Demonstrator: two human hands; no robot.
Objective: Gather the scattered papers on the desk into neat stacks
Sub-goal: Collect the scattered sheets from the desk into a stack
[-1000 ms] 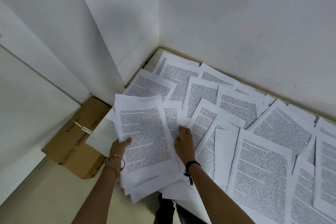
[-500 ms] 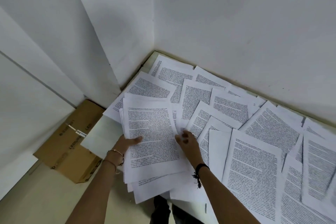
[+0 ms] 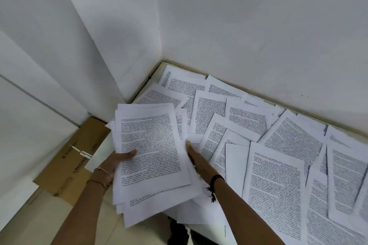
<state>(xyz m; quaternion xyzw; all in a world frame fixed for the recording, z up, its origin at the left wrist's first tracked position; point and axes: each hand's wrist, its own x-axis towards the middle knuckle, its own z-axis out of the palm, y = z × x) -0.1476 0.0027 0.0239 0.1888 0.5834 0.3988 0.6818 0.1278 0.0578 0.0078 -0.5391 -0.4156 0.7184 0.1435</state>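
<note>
A loose stack of printed papers (image 3: 151, 151) hovers over the desk's left end, its sheets uneven at the edges. My left hand (image 3: 117, 160) grips the stack's left edge, thumb on top of the top page. My right hand (image 3: 196, 160) lies against the stack's right edge, fingers mostly hidden under the sheets. Several more printed pages (image 3: 274, 175) lie scattered and overlapping across the white desk (image 3: 159, 66), covering nearly all of it up to the corner.
White walls (image 3: 258, 26) close in the desk at the back and left. A brown cardboard box (image 3: 75, 159) sits on the floor left of the desk. The desk's near edge runs under my right forearm.
The stack has risen and shifted slightly left and toward me, lifted off the desk between both hands. My right hand moved from flat on the pages to the stack's right edge.
</note>
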